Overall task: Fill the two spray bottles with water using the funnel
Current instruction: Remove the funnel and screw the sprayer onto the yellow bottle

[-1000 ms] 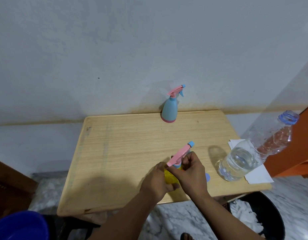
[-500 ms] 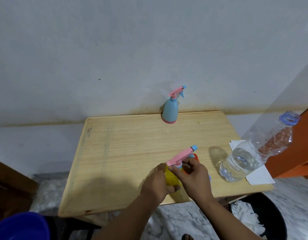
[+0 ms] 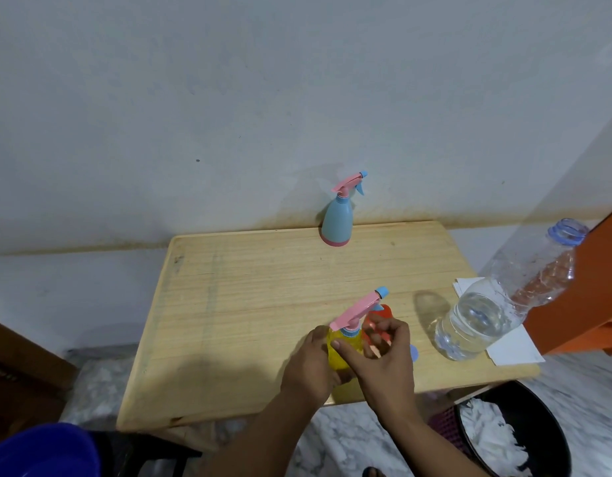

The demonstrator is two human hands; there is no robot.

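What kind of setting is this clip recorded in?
Probably a room in a home, not a lab: a small wooden table pushed against a stained painted wall, a marble-patterned floor, and a black bin of white scraps beside the table.

We can read no text, label, brand, number or sign anywhere in this view. The light blue plastic spray bottle with the pink trigger head (image 3: 337, 220) and the yellow plastic spray bottle with the pink trigger head (image 3: 342, 346) show plain coloured surfaces to us. The clear plastic water bottle with the blue neck ring (image 3: 497, 304) carries no label we can make out.
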